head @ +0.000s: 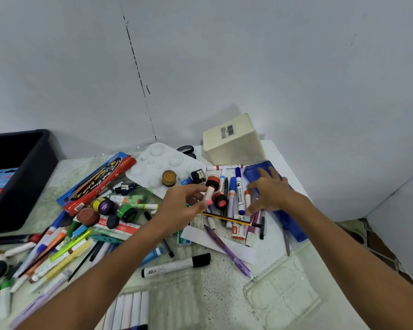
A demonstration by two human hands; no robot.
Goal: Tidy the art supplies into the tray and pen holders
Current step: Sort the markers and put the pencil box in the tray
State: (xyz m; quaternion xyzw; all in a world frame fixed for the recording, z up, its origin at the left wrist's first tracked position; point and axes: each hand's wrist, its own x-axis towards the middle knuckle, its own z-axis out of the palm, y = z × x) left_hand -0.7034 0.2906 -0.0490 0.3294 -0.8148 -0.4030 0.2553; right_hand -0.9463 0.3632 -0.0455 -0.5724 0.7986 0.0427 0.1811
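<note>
My left hand [182, 206] pinches a short cream marker [209, 194] with a pink end, lifted just above the pile. Two red paint pots [219, 200] sit right behind it. My right hand [270, 191] hovers with spread fingers over a row of whiteboard markers [240, 191] and an orange-tipped pen [247, 198]; I cannot tell whether it touches them. A cream pen holder [234, 141] lies tipped over at the back. The black tray [22, 177] stands at the far left.
Markers and pens [57, 248] litter the white table's left side, with paint pots [105, 207] and a red brush pack [98, 182]. A white palette [153, 163], a blue case [279, 203], a clear tray [281, 291] and a black marker [177, 265] lie around.
</note>
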